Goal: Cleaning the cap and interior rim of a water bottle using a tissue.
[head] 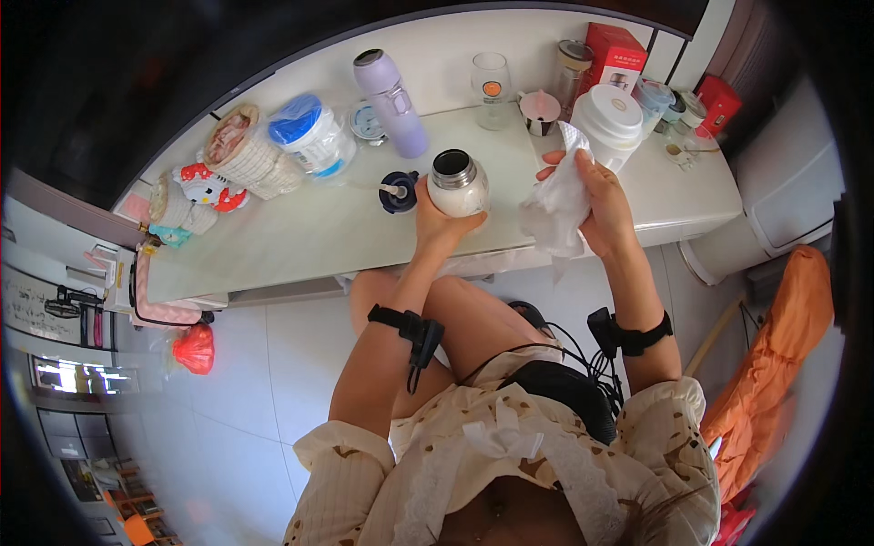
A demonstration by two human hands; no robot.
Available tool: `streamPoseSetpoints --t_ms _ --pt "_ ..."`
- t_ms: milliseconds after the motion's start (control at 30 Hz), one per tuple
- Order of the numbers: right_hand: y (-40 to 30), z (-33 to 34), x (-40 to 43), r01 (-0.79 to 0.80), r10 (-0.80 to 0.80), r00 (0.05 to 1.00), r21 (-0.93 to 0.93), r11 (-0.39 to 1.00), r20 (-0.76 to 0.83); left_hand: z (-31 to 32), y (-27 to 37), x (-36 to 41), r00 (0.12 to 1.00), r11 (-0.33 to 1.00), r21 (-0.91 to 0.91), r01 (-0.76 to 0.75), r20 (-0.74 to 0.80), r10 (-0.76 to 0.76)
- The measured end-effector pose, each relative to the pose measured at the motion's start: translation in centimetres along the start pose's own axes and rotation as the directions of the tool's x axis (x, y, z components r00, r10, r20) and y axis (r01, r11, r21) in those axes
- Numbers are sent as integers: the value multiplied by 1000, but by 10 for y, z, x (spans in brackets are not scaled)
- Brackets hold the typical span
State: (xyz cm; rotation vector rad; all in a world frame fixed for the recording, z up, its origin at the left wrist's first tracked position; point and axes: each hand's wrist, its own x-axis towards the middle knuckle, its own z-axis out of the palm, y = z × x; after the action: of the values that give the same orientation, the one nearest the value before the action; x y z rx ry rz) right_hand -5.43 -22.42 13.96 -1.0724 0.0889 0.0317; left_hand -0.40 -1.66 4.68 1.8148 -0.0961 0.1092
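Note:
My left hand (444,222) is closed around the lower side of a cream insulated bottle (459,194), which stands with its steel neck uncovered and its dark inside showing. Just left of that hand, a dark blue bottle lid (398,192) with a pale straw or spout part lies on the white cabinet top (321,235). My right hand (597,194) holds a crumpled white tissue or thin cloth (560,205) up above the front edge. Part of the cloth hangs down and looks blurred. Behind the cream bottle stands a closed lilac insulated bottle (391,102).
At the left are a blue-lidded tub (307,140) in plastic, a knitted basket (249,153) and a plush toy (205,185). Toward the back right stand a stemmed glass (490,92), a patterned mug (539,112), a white lidded canister (608,126), jars and a red box (614,54).

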Motion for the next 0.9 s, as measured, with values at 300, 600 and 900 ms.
streamPoseSetpoints --t_ms 300,600,900 --pt "12 8 -21 -45 43 998 34 998 54 3 -2 -3 996 996 40 -85 23 85" --pt "7 20 -40 -149 134 987 186 971 93 -23 27 -43 909 869 353 -347 -100 404" --pt "5 49 -47 -277 194 957 493 824 214 -33 90 -81 741 705 251 -663 353 571"
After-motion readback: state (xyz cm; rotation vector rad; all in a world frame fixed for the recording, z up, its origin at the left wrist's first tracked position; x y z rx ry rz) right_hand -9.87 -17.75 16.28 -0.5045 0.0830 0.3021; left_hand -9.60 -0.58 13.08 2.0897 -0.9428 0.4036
